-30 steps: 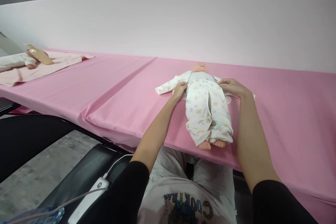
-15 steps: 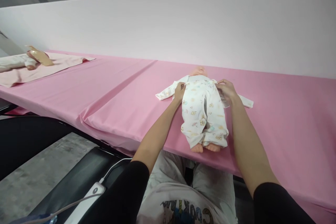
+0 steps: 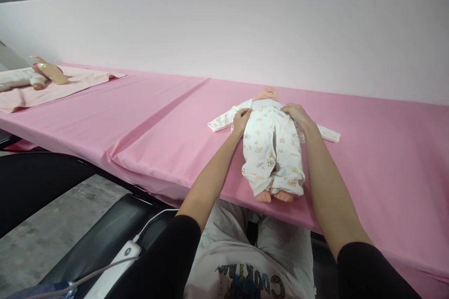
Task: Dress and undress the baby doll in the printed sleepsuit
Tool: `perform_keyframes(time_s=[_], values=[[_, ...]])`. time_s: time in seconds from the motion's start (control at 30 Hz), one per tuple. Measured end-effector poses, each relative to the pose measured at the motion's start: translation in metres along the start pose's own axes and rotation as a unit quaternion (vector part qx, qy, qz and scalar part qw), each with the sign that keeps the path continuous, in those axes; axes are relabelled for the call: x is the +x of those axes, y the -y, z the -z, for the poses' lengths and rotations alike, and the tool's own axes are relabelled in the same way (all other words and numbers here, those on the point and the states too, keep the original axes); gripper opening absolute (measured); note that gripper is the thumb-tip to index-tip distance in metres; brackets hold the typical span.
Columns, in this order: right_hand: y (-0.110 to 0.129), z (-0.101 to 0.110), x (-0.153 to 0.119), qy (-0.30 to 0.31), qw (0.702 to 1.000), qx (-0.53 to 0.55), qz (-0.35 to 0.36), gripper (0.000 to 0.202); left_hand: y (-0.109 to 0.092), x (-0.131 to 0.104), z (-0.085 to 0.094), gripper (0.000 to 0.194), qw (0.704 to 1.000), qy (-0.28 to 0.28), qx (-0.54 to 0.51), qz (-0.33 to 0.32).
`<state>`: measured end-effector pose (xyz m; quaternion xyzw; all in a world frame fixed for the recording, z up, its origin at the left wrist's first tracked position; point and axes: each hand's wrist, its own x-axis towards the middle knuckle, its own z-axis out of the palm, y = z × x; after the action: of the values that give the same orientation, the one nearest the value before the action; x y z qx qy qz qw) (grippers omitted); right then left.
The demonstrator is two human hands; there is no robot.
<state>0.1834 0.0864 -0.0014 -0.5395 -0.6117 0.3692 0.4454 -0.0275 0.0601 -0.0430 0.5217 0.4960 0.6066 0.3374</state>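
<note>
the smooth doll [image 3: 267, 124] in wrinkled, soft-looking trousers [image 3: 258, 154] lay lengthwise, head [image 3: 268, 94] pointing away. the left hand [image 3: 241, 121] and right hand [image 3: 296, 114] curved at its waist, grip unclear.

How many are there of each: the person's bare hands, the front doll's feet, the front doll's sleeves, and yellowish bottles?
Left hand and right hand: 2
Doll's feet: 2
Doll's sleeves: 2
Yellowish bottle: 1
Total: 7
</note>
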Motion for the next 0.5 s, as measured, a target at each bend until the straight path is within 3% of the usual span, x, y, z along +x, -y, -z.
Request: perform_keyframes(time_s=[0.23,0.37,0.5], values=[[0.002,-0.004,-0.003,-0.085,0.987,-0.113,0.078,0.009,-0.005,-0.002,-0.002,0.023,0.998,0.035,-0.042,-0.025],[-0.001,-0.011,-0.001,-0.176,0.966,-0.178,0.068,0.009,-0.005,0.001,-0.003,0.018,0.999,0.027,-0.039,0.001],[-0.006,-0.013,0.0,-0.218,0.955,-0.193,0.06,0.008,-0.003,0.004,-0.006,0.016,0.998,0.028,-0.048,0.035]])
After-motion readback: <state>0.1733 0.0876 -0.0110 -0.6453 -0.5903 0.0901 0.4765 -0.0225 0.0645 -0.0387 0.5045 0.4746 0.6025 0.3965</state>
